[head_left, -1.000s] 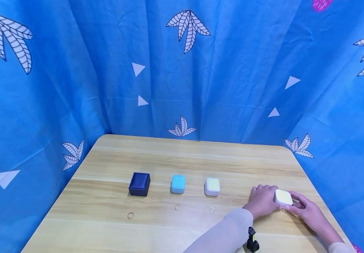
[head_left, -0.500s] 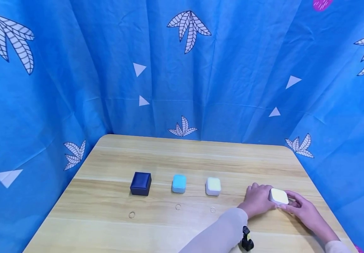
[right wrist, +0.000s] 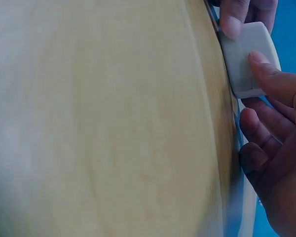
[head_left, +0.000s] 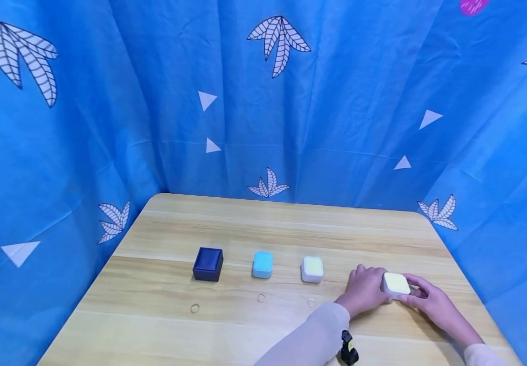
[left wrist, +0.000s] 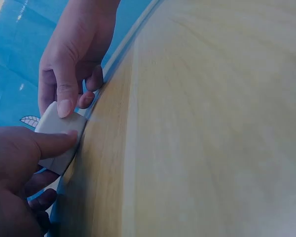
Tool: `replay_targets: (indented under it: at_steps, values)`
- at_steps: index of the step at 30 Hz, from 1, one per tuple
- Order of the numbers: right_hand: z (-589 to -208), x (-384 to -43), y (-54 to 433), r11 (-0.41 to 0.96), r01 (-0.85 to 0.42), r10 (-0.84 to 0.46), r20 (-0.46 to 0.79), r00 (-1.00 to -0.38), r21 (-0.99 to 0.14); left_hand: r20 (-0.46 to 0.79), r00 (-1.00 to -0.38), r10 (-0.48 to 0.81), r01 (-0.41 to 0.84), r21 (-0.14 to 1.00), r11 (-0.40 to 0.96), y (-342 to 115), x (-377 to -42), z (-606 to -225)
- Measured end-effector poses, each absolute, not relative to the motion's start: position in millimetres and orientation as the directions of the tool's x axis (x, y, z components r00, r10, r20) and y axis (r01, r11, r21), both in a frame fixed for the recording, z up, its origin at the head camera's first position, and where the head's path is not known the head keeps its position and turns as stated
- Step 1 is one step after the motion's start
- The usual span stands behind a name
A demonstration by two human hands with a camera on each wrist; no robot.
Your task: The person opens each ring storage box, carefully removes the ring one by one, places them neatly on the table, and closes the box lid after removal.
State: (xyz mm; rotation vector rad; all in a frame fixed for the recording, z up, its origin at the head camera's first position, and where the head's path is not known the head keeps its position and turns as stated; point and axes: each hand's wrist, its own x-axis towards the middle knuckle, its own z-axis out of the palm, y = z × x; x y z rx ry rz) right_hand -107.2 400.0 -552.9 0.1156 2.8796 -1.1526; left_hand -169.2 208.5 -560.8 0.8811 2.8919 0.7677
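A small white box (head_left: 396,283) with rounded corners is between my two hands at the right part of the table. My left hand (head_left: 366,291) grips its left side and my right hand (head_left: 432,301) grips its right side. In the left wrist view both thumbs press on the near face of the box (left wrist: 62,129). The right wrist view shows the same box (right wrist: 249,57) with the right thumb on its face and the other fingers curled behind it. Its lid looks closed from above.
Left of my hands stand a second white box (head_left: 312,269), a light blue box (head_left: 262,265) and a dark blue box (head_left: 208,264) in a row. In front of them lie three thin rings: one right (head_left: 311,303), one middle (head_left: 261,298), one left (head_left: 194,308). A blue curtain (head_left: 263,101) surrounds the wooden table.
Both hands have moved a little to the left with the white box between them. The head view has shifted slightly, while the other boxes and the rings stay in place on the table.
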Motion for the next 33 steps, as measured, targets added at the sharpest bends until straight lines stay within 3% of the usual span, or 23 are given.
replay_targets:
  at_steps: [14,23,33]
  values:
    - [-557,-118,391,0.728,-0.021,-0.008,0.022,-1.000,-0.685,0.101,-0.874,0.476,0.461,0.484,0.744,185,-167,-559]
    - [-558,-127,386,0.734,-0.026,-0.018,0.019,-1.000,-0.679,0.155,-0.889,0.431,0.447,0.502,0.740,172,-163,-554]
    - [-558,-140,378,0.725,-0.032,-0.043,0.000,-0.999,-0.688,0.091,-0.912,0.399,0.385,0.518,0.764,164,-166,-552]
